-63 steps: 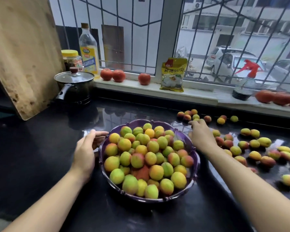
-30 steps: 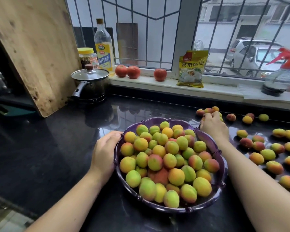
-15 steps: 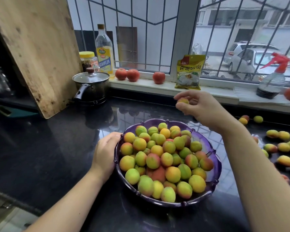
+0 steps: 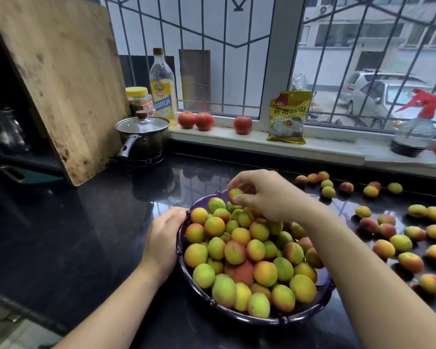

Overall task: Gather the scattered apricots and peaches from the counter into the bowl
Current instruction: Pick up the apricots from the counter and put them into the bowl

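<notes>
A purple bowl (image 4: 320, 306) heaped with yellow, green and red apricots and peaches sits on the black counter (image 4: 86, 235). My left hand (image 4: 163, 238) grips the bowl's left rim. My right hand (image 4: 264, 195) hovers over the far part of the heap, fingertips pinching one small apricot (image 4: 235, 195) just above the pile. Several loose fruits (image 4: 400, 243) lie scattered on the counter to the right, and a smaller cluster (image 4: 325, 182) lies near the windowsill.
A lidded pot (image 4: 142, 139) and a leaning wooden cutting board (image 4: 58, 81) stand at the back left. The windowsill holds a bottle (image 4: 162, 84), a jar (image 4: 139, 100), three tomatoes (image 4: 204, 121), a yellow packet (image 4: 288, 117) and a spray bottle (image 4: 415, 129).
My right hand picked an apricot from the far cluster, lifted it and carried it left and down over the bowl's heap. My left hand stayed on the rim.
</notes>
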The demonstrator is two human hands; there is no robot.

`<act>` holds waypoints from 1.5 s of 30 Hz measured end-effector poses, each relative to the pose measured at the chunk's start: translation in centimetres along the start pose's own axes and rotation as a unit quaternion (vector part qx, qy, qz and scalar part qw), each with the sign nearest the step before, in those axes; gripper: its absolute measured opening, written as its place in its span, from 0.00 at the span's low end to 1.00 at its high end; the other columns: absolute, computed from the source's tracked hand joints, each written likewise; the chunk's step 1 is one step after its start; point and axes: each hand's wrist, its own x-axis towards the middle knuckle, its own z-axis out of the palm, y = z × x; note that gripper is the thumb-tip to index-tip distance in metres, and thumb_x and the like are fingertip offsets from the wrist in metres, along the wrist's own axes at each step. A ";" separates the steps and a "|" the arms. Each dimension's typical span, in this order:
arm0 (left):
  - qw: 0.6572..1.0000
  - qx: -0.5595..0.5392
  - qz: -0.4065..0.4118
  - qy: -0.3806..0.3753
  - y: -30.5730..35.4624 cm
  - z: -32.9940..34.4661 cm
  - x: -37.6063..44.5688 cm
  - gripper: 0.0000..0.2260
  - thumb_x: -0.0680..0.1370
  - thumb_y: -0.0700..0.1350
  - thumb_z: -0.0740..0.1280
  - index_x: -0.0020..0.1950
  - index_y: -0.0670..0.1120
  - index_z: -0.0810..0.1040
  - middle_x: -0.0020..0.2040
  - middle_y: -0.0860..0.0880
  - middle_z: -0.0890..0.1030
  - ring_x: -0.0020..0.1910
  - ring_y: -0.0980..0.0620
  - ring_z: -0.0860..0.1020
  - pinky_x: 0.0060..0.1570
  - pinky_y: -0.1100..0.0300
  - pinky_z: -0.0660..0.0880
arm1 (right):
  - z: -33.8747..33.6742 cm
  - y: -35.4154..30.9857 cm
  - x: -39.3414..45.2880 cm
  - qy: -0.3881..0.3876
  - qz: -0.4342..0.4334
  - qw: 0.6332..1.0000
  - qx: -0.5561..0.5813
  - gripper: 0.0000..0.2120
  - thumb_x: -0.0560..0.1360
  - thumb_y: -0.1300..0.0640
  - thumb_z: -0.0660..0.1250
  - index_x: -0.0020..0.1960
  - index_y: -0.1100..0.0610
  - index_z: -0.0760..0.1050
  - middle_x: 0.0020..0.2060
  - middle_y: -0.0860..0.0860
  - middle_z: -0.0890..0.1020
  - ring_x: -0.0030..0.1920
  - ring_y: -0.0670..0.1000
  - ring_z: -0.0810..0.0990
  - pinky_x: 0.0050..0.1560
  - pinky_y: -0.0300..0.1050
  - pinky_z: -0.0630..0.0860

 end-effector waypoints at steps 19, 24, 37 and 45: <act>1.000 -0.009 -0.005 -0.004 -0.2 0.0 0.2 0.16 0.77 0.51 0.63 0.47 0.42 0.86 0.48 0.39 0.87 0.55 0.30 0.81 0.60 0.31 0.75 | -0.7 0.5 0.0 0.054 -0.012 0.998 0.008 0.19 0.81 0.55 0.66 0.71 0.49 0.74 0.61 0.45 0.81 0.56 0.42 0.79 0.57 0.36 0.74; 1.000 -0.010 -0.009 -0.004 -0.2 0.0 0.1 0.16 0.78 0.51 0.62 0.46 0.42 0.86 0.47 0.38 0.86 0.54 0.30 0.80 0.59 0.31 0.75 | -5.1 7.8 -0.4 0.246 0.130 0.960 0.035 0.12 0.82 0.58 0.62 0.62 0.52 0.80 0.52 0.49 0.82 0.46 0.43 0.79 0.43 0.38 0.73; 1.000 -0.015 -0.006 -0.001 0.0 0.1 0.0 0.18 0.78 0.50 0.62 0.46 0.37 0.83 0.47 0.35 0.85 0.53 0.28 0.80 0.58 0.29 0.75 | 1.6 17.0 -0.8 0.146 0.347 0.914 -0.155 0.18 0.84 0.52 0.57 0.70 0.60 0.71 0.78 0.59 0.51 0.70 0.68 0.63 0.70 0.58 0.64; 1.000 -0.003 -0.010 0.000 -0.4 -0.1 0.2 0.16 0.77 0.50 0.62 0.45 0.41 0.85 0.47 0.37 0.86 0.54 0.30 0.81 0.59 0.30 0.75 | 1.8 16.1 -1.0 0.209 0.316 0.912 -0.158 0.18 0.80 0.64 0.62 0.70 0.62 0.70 0.71 0.63 0.66 0.64 0.66 0.69 0.61 0.55 0.69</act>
